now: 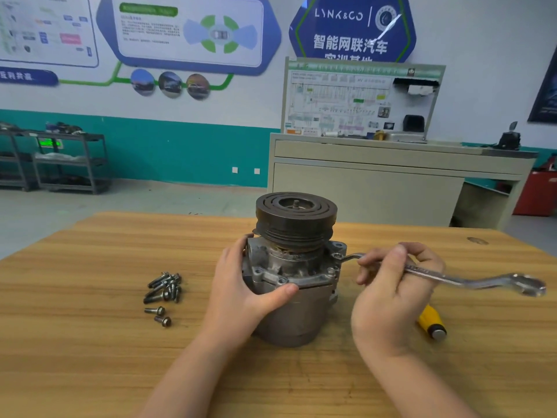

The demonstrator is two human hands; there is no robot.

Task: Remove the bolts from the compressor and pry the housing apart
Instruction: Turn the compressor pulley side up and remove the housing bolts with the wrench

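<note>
Left hand [241, 285] wrapped round compressor [294, 267], right hand [391, 285] pinching wrench [446, 276], bolts [164, 289] loose on table [90, 342], "LYNK&CO" sign [351, 28] behind.

Dull grey cast-metal compressor [289, 285], glossy chrome wrench [470, 279], matt grained wooden table [90, 342].

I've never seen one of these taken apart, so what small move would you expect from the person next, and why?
Probably a short swing of the wrench. The right hand grips its shank, its far end sits at a flange ear of the compressor, apparently on a bolt, and the left hand steadies the housing. A pile of bolts already lies on the table.
</note>
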